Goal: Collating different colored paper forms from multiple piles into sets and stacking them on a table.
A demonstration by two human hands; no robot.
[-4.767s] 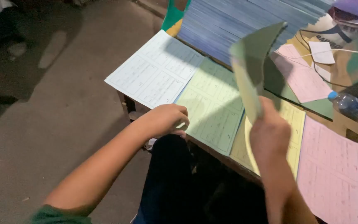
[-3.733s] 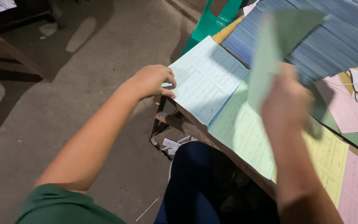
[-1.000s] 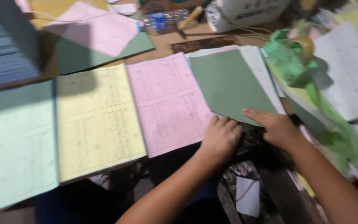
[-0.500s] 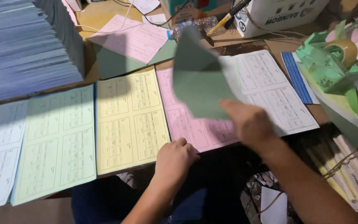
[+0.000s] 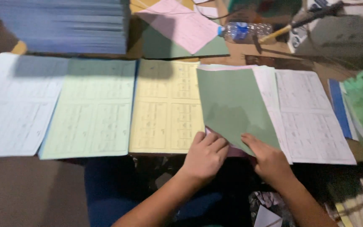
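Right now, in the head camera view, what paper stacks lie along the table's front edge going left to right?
Pale blue forms → light green forms → yellow forms → plain green sheet → white forms → blue sheets.

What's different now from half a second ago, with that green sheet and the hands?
The green sheet, held up in the air by the right hand then, now lies flat over the pink stack, its near edge under that hand's fingers. The left hand has moved up to the sheet's near left corner. The yellow stack, pale green stack and white forms lie as before.
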